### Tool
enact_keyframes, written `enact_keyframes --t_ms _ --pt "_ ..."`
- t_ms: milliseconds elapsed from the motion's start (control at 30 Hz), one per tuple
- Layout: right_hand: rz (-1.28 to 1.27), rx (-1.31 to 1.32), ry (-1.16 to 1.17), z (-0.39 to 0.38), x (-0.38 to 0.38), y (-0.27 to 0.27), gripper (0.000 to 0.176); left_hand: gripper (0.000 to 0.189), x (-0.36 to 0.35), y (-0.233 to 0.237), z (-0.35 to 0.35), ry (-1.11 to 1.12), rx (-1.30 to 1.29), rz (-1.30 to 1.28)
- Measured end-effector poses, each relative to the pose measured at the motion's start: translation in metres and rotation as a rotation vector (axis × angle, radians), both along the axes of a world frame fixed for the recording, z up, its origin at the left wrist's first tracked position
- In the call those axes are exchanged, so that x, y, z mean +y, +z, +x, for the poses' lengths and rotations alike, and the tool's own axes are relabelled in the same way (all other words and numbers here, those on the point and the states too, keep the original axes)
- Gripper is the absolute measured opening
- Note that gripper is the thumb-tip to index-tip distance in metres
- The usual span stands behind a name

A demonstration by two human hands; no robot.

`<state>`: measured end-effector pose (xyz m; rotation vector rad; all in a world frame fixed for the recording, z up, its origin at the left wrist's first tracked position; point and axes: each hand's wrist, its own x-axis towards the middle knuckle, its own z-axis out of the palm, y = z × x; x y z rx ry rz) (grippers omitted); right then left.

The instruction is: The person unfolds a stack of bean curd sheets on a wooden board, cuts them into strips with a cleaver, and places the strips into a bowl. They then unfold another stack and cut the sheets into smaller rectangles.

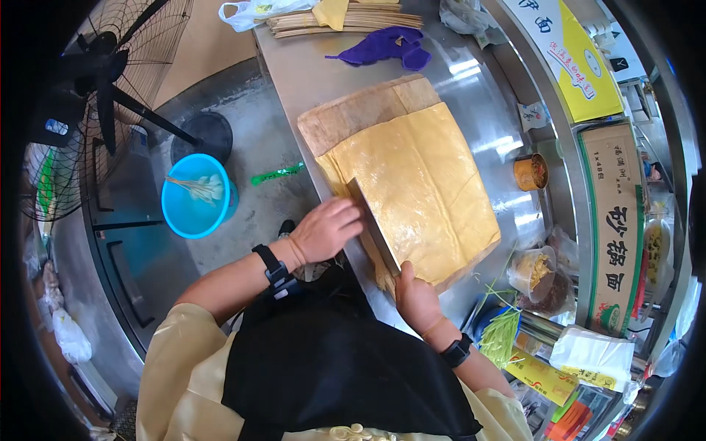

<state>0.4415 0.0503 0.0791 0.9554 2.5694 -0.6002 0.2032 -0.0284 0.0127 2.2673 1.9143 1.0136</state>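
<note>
A broad yellow tofu sheet [430, 184], folded or layered and glossy on top, lies on a wooden cutting board [360, 114]. My right hand [419, 298] is closed around the handle of a kitchen knife [376, 231] at the near corner of the sheet. The long blade runs away from me along the sheet's left side, dividing off a narrow strip. Just left of the blade, my left hand [327, 229] rests with bent fingers held together against the sheet's left edge. Its fingertips are partly hidden.
Purple cloth [386, 48] and thin wooden sticks [342, 20] lie beyond the board. A tin [531, 173] and a plastic tub [531, 272] stand to the right. On the floor at left are a blue bucket [193, 229] and a standing fan [110, 66].
</note>
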Motion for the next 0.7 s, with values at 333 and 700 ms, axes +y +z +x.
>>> enact_keyframes --t_ms 333,700 --pt "-0.019 0.184 -0.03 0.003 0.01 -0.006 0.023 0.027 0.001 -0.013 -0.009 0.015 -0.053 -0.017" --pt "0.014 0.177 0.015 -0.067 0.028 -0.009 0.025 0.026 0.002 -0.013 -0.013 0.002 -0.094 -0.034"
